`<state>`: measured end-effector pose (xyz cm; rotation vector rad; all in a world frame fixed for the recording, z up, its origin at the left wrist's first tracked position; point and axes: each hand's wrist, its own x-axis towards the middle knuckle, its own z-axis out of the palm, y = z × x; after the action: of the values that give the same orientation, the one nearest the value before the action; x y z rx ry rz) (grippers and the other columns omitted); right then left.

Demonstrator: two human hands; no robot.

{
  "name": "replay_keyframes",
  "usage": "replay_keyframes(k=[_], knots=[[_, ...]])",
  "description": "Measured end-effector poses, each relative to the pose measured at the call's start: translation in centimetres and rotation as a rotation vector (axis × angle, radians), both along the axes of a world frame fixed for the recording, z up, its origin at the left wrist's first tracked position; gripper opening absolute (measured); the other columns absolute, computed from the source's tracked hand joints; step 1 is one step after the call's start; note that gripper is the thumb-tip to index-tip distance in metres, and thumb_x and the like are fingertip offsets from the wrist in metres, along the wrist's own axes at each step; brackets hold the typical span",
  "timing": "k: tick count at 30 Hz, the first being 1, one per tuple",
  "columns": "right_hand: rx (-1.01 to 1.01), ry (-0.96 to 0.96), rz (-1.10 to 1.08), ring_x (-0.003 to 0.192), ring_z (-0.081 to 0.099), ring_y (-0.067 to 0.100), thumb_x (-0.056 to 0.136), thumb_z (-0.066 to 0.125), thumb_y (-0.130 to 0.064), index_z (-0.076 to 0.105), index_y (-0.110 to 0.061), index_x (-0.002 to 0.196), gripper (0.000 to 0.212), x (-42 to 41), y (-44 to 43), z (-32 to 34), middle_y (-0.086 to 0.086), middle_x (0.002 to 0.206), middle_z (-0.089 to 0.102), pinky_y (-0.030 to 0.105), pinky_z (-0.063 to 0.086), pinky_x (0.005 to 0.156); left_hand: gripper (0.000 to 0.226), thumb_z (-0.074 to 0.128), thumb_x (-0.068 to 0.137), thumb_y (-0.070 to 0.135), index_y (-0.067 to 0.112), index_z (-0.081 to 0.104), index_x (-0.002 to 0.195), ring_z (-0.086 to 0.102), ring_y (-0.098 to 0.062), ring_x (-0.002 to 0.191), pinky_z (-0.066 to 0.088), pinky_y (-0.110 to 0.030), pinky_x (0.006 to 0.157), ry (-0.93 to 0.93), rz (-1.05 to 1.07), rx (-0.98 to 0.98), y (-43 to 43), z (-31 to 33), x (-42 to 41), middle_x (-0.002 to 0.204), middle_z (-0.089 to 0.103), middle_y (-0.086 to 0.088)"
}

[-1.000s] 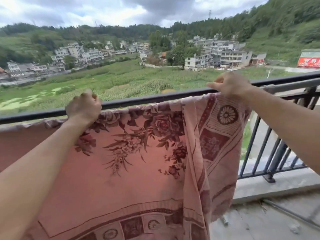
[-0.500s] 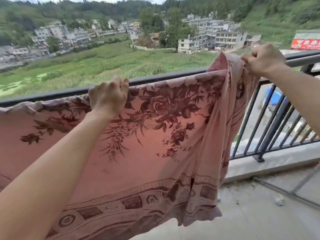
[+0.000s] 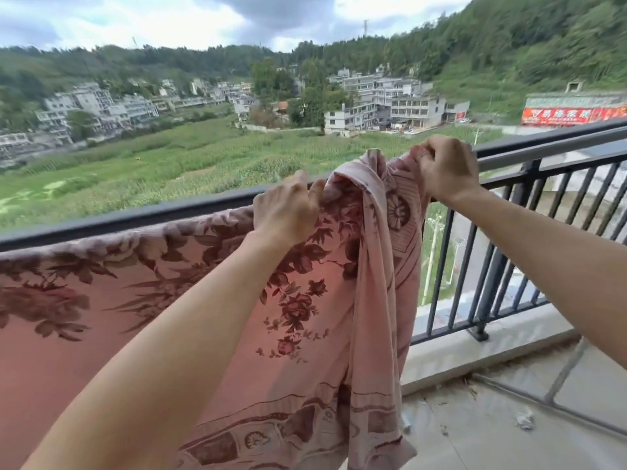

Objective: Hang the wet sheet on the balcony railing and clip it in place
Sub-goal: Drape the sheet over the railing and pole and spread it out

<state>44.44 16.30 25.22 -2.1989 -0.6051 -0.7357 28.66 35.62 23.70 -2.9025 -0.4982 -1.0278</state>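
A pink sheet point(image 3: 190, 300) with a dark red flower print hangs over the black balcony railing point(image 3: 135, 217) and falls toward the floor on my side. Its right end is bunched into folds near the rail top. My left hand point(image 3: 286, 212) grips the sheet's top edge at the rail, just left of the bunch. My right hand point(image 3: 448, 169) pinches the bunched end and holds it slightly above the rail. No clip is in view.
The railing runs on to the right with vertical bars point(image 3: 509, 252) above a concrete kerb point(image 3: 481, 354). The tiled balcony floor point(image 3: 492, 425) lies at lower right with bits of litter. Fields, houses and hills lie beyond the rail.
My left hand has slid right along the rail and now sits close to my right hand. The sheet's right end has gathered into a tighter bunch between them.
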Motion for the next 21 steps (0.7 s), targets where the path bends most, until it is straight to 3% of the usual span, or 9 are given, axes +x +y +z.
replay_keyframes(k=[5,7,9,10,12,14,17,19,21], knots=[[0.27,0.068,-0.079,0.085,0.063,0.022,0.094,0.05,-0.025,0.068,-0.001,0.089,0.031,8.4,-6.5,5.5,0.021,0.086,0.065,0.023,0.034,0.066,0.053,0.019,0.103,0.05,0.012,0.053,0.088,0.051,-0.02,0.046,0.046,-0.027,0.049,-0.004,0.136,0.102,1.6,-1.0,0.6,0.054,0.048,0.001],[0.232,0.146,-0.177,0.073,0.052,0.013,0.081,0.043,-0.05,0.057,-0.021,0.079,0.032,27.2,-12.8,4.0,0.0,0.077,0.054,0.04,0.036,0.068,0.055,0.019,0.102,0.05,0.012,0.057,0.092,0.051,-0.02,0.045,0.04,-0.025,0.046,-0.014,0.178,0.137,1.3,-1.0,0.9,0.052,0.05,0.0],[0.083,0.099,-0.199,0.076,0.047,0.004,0.072,0.032,-0.07,0.05,-0.03,0.082,0.045,36.8,-17.3,2.7,-0.008,0.081,0.048,0.048,0.033,0.063,0.056,0.021,0.102,0.049,0.011,0.062,0.108,0.058,-0.025,0.052,0.041,-0.028,0.051,-0.039,0.229,0.159,0.9,-1.0,0.9,0.06,0.062,-0.008],[0.07,0.19,-0.183,0.088,0.059,0.017,0.073,0.038,-0.074,0.058,-0.023,0.092,0.057,35.7,-17.7,1.9,0.001,0.092,0.058,0.056,0.043,0.07,0.056,0.022,0.102,0.049,0.012,0.063,0.113,0.062,-0.029,0.059,0.043,-0.031,0.055,-0.045,0.255,0.16,0.7,-1.0,1.0,0.067,0.067,-0.012],[-0.1,0.267,-0.288,0.11,0.061,0.04,0.086,0.057,-0.043,0.063,-0.002,0.112,0.05,26.3,-16.8,1.9,0.028,0.115,0.062,0.053,0.048,0.095,0.055,0.023,0.102,0.048,0.013,0.063,0.12,0.067,-0.035,0.074,0.047,-0.037,0.065,-0.041,0.297,0.162,0.2,-1.1,1.1,0.086,0.072,-0.018],[-0.276,0.227,-0.302,0.108,0.062,0.04,0.091,0.051,-0.026,0.067,-0.002,0.107,0.033,17.1,-14.6,2.6,0.026,0.115,0.064,0.049,0.049,0.096,0.051,0.025,0.103,0.044,0.014,0.062,0.123,0.066,-0.039,0.086,0.049,-0.04,0.074,-0.027,0.335,0.138,-0.2,-0.9,1.1,0.101,0.071,-0.021],[-0.402,0.2,-0.143,0.11,0.058,0.036,0.094,0.045,-0.049,0.067,-0.019,0.092,0.038,15.4,-13.7,1.8,0.012,0.114,0.067,0.055,0.041,0.103,0.046,0.025,0.103,0.04,0.013,0.061,0.116,0.062,-0.038,0.093,0.044,-0.045,0.082,-0.004,0.329,0.063,-2.2,-0.3,1.7,0.112,0.067,-0.019],[-0.462,0.162,0.056,0.116,0.055,0.032,0.091,0.039,-0.069,0.068,-0.029,0.093,0.049,13.8,-12.7,1.8,0.002,0.117,0.066,0.059,0.034,0.106,0.043,0.029,0.103,0.042,0.013,0.058,0.116,0.059,-0.035,0.098,0.04,-0.046,0.088,-0.033,0.194,0.04,-4.7,0.3,3.4,0.116,0.064,-0.016],[-0.451,0.171,0.271,0.101,0.063,0.024,0.09,0.048,-0.066,0.073,-0.028,0.098,0.047,11.7,-12.0,1.8,-0.005,0.107,0.07,0.051,0.048,0.095,0.044,0.029,0.102,0.046,0.016,0.054,0.122,0.06,-0.033,0.1,0.04,-0.044,0.084,-0.032,0.085,0.025,-6.9,0.5,5.5,0.12,0.064,-0.013]])
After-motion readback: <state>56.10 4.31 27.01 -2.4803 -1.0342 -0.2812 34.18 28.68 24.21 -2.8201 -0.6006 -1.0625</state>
